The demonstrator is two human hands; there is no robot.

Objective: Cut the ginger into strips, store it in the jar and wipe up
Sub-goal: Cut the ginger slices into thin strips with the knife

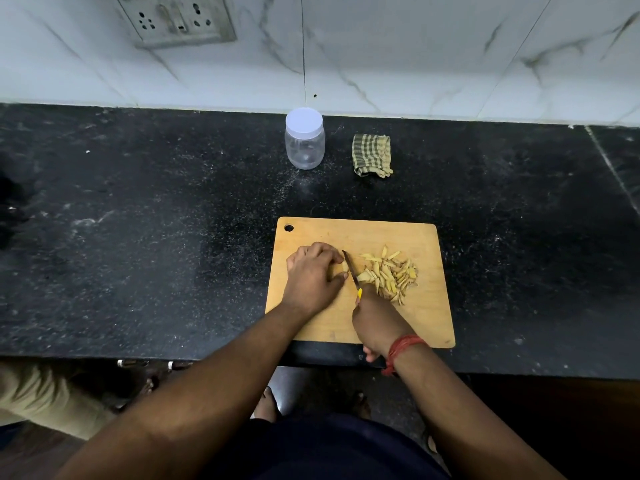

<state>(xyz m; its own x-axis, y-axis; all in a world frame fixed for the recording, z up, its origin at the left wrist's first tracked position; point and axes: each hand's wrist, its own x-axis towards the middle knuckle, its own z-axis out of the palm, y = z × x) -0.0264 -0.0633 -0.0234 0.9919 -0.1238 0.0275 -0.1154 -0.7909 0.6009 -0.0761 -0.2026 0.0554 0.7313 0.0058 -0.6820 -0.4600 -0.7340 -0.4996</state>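
Black speckled stone countertop [138,220] abutting a white marble-veined tiled wall [415,53], which carries a grey switch-and-socket plate [176,19] at upper left; a dark floor [311,386] lies below the counter edge.

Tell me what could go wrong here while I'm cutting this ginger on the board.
1. The left hand pins a small ginger piece with its fingertips right against the knife blade; a slip could nick them.
2. The cut strips are piled loose beside the blade, so a sweep of the right hand might scatter them onto the counter.
3. The cutting board overhangs the counter's front edge slightly and could shift under pressure.
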